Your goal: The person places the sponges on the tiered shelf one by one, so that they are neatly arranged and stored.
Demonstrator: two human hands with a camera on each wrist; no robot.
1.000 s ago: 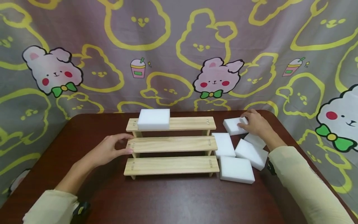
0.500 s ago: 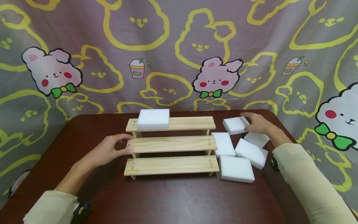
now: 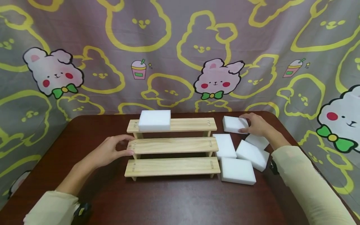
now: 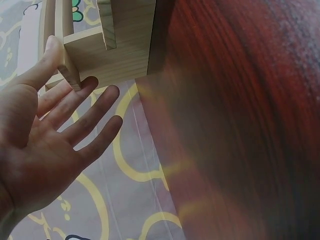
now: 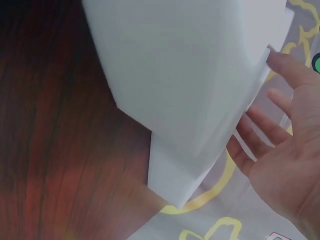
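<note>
A three-tier light wooden display rack (image 3: 172, 146) stands on the table, its lowest step toward me. My left hand (image 3: 108, 150) holds the left end of the middle step, thumb at the front edge and index finger at the back. In the left wrist view, the thumb and fingers (image 4: 107, 97) lie on opposite sides of the board, the lower fingers spread loose. At the back right, my right hand (image 3: 257, 125) grips the right end of a white foam block (image 3: 232, 124) between thumb and fingers. Another white foam block (image 3: 154, 119) lies on the top step, at its left.
Several more white foam blocks lie right of the rack: one against its side (image 3: 224, 146), one in front (image 3: 238, 170), others beside them (image 3: 253, 154). A patterned curtain (image 3: 168, 56) hangs behind the dark red-brown table (image 3: 174, 203).
The block at the back right has shifted slightly left and turned. My right hand moved a little right off it, then back onto it. The left hand stays on the rack.
</note>
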